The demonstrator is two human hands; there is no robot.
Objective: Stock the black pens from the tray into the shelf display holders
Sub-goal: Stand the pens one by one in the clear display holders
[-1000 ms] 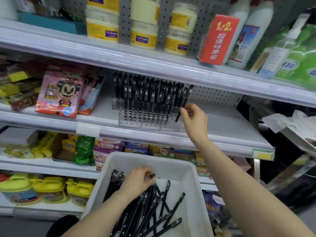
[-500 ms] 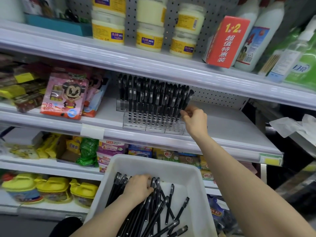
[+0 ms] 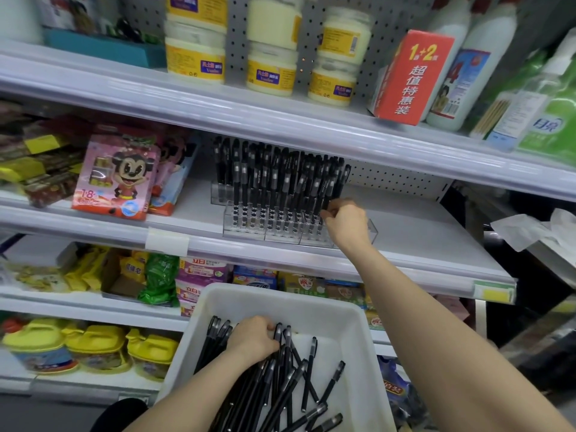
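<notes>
A white tray [image 3: 324,310] sits low in front of me, holding several loose black pens [image 3: 308,374]. My left hand [image 3: 253,342] is down in the tray, its fingers curled over a bunch of those pens. On the middle shelf a clear display holder [image 3: 277,227] stands packed with upright black pens [image 3: 274,176]. My right hand [image 3: 346,222] is at the holder's right end and pinches the lower part of a black pen [image 3: 338,185] that stands slanted in the last slot.
The white middle shelf [image 3: 414,235] has bare surface right of the holder. Pink cartoon toy boxes [image 3: 117,177] stand to its left. Jars [image 3: 271,70] and bottles [image 3: 467,67] fill the shelf above, snack packs [image 3: 159,279] the one below.
My right hand has lowered its pen down into the holder's right end. My left hand has stayed on the pens in the tray. The view has shifted slightly.
</notes>
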